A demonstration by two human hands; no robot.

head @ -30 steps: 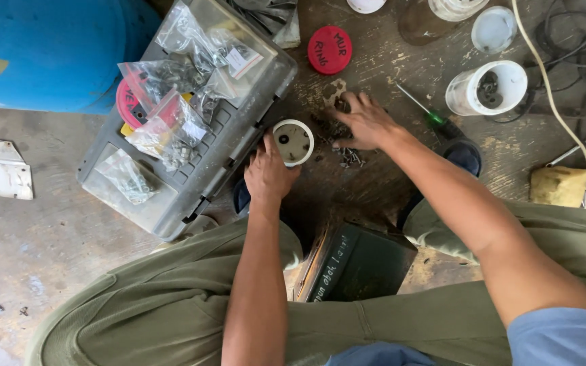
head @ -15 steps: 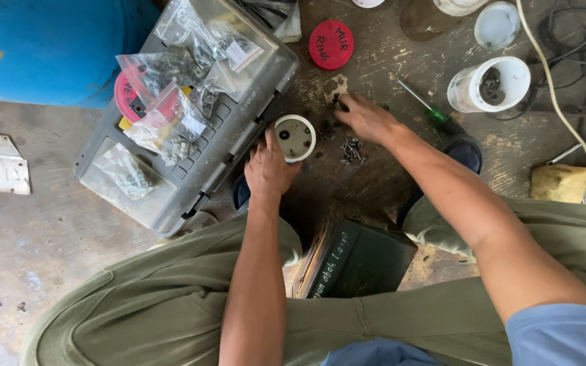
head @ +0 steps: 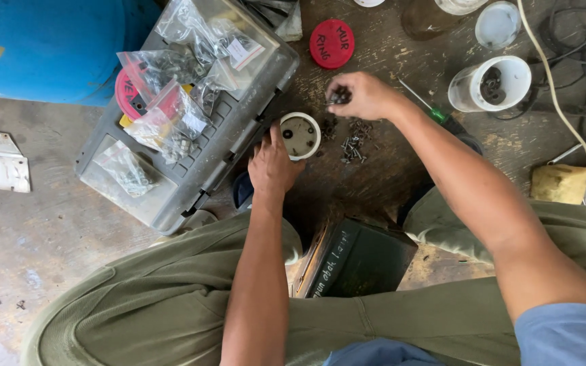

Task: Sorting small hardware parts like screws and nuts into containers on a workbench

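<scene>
The big grey box (head: 191,159) with clear bags of small parts on it is the landmark here. A blue barrel (head: 49,47) stands behind the box, away from the person. Just beside the box, on its right, sits a small round white cup (head: 300,135) on the dark wooden board (head: 388,176). The cup stands upright with its open mouth facing straight up, so it has no long side to point anywhere. The left hand (head: 272,166) touches the near rim of the cup with loosely curled fingers and steadies it. A moment ago the right hand (head: 361,95) lay low on the board by the pile of screws (head: 354,139); now it is lifted, farther right of the box, with its fingers pinched shut on a few small dark screws. So it looks like some screws have been picked out of the pile. A red lid (head: 331,43) lies farther back from the box.
</scene>
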